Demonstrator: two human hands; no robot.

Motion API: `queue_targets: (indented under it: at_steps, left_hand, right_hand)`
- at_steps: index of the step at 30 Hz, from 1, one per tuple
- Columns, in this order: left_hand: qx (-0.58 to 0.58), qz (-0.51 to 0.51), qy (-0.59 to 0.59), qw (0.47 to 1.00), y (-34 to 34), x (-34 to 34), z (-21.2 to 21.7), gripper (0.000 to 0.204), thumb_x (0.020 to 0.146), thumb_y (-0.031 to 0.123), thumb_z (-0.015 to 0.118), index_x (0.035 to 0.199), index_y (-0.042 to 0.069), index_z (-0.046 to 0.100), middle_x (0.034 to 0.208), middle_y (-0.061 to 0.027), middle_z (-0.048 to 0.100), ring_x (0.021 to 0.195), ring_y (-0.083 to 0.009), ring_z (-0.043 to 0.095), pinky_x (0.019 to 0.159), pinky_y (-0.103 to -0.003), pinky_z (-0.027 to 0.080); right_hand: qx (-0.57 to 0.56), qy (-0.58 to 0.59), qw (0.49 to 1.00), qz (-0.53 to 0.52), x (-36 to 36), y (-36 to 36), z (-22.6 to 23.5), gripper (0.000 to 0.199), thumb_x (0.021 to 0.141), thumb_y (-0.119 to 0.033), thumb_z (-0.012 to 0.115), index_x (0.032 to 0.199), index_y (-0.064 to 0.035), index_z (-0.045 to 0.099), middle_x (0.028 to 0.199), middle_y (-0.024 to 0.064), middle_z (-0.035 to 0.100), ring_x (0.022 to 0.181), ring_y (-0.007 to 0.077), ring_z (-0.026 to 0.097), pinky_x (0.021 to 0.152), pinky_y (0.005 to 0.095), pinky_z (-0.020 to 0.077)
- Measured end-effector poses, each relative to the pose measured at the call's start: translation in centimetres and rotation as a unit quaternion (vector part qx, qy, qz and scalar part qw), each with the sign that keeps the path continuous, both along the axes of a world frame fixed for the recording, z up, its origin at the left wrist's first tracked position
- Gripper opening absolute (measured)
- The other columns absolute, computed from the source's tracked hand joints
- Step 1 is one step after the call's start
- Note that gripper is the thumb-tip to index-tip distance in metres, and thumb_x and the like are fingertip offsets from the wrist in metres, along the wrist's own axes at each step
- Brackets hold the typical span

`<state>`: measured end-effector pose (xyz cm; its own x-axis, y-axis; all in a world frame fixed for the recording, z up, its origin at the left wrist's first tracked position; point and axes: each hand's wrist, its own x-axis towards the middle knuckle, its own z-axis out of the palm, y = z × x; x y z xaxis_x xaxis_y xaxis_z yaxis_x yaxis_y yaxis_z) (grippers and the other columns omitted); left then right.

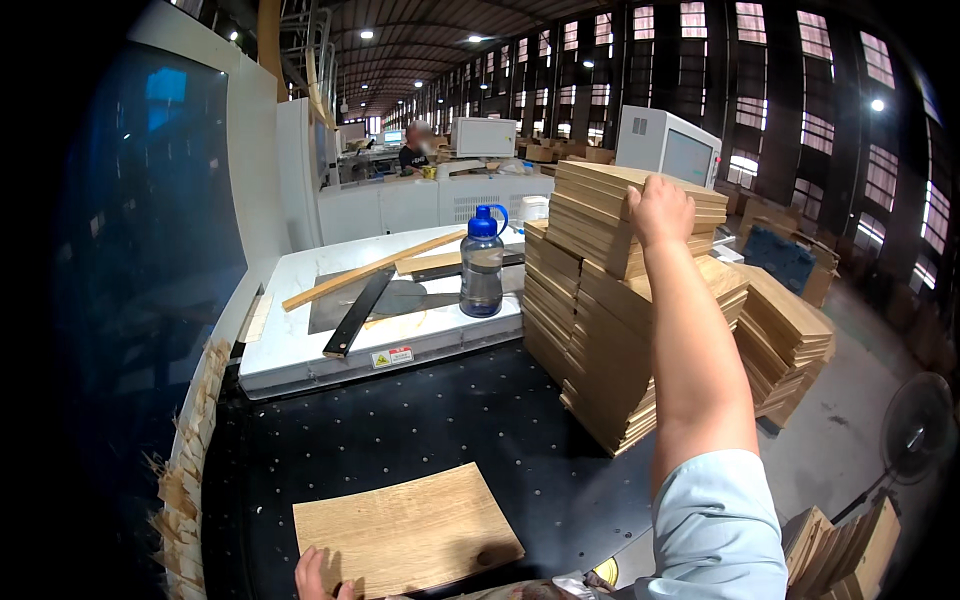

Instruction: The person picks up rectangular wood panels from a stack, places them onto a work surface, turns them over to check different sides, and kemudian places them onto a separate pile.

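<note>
Overhead, a long factory hall (pixel 430 50) with tall windows runs into the distance. Below, a black, dotted desk (pixel 420 425) spreads across the foreground, with a white machine bed (pixel 275 350) beyond it. Stacks of light-brown wooden boards (pixel 610 330) rise at the right, 1 taller than the others. A single wood-grained board (pixel 410 530) lies flat on the near part of the desk, apart from the stacks. On the white bed, a see-through bottle (pixel 482 275) with a blue lid stands upright. The right hand (pixel 663 210) rests bent-fingered on the tallest stack's top; the left hand (pixel 320 582), cut off by the lower edge, touches the single board's near left corner. Whether either hand grips, I cannot tell.
</note>
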<state>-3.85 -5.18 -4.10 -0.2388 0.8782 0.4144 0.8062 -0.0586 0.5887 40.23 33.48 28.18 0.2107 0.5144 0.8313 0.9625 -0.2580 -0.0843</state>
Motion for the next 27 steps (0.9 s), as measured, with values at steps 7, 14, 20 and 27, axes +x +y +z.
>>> queue_targets:
  at_steps: [7,14,20,27]
  left_hand:
    - [0.002,-0.098,-0.061,0.993,3.0,0.0,-4.3,0.063,0.076,0.001,0.065,0.132,-0.001,0.038,0.137,-0.0157,0.033,0.126,-0.0291,0.041,0.104,-0.038,0.037]
    - [0.006,-0.081,-0.1,0.992,2.1,0.0,-4.7,0.06,0.075,0.009,0.07,0.128,-0.001,0.044,0.134,-0.0182,0.038,0.122,-0.0307,0.044,0.103,-0.039,0.037]
    - [0.021,-0.055,-0.013,0.998,2.4,1.2,-2.3,0.054,0.076,0.014,0.07,0.123,-0.002,0.05,0.129,-0.0214,0.044,0.12,-0.0343,0.044,0.102,-0.04,0.036]
    - [0.029,-0.061,-0.078,0.995,2.2,1.4,-3.1,0.054,0.075,0.01,0.071,0.124,-0.001,0.049,0.129,-0.0196,0.043,0.12,-0.0327,0.043,0.102,-0.038,0.036]
  right_hand:
    - [0.065,0.088,0.992,0.069,0.5,1.2,-0.1,0.03,0.087,-0.036,0.052,0.101,-0.0105,0.052,0.108,0.01,0.058,0.091,0.0323,0.062,0.084,0.0495,0.0436]
    - [0.079,-0.006,0.994,0.077,-0.1,1.3,-0.8,0.015,0.084,-0.018,0.052,0.097,-0.0098,0.051,0.103,0.0114,0.057,0.089,0.0318,0.062,0.085,0.0464,0.0437]
    - [0.102,-0.059,0.987,0.105,0.3,1.2,-0.4,0.011,0.078,-0.008,0.052,0.089,-0.0062,0.05,0.091,0.0134,0.058,0.085,0.0361,0.059,0.074,0.0441,0.0469]
    - [0.108,-0.031,0.986,0.123,-0.5,1.2,-0.6,0.015,0.078,-0.005,0.05,0.092,-0.0111,0.053,0.092,0.0088,0.06,0.084,0.0303,0.061,0.077,0.0384,0.0483]
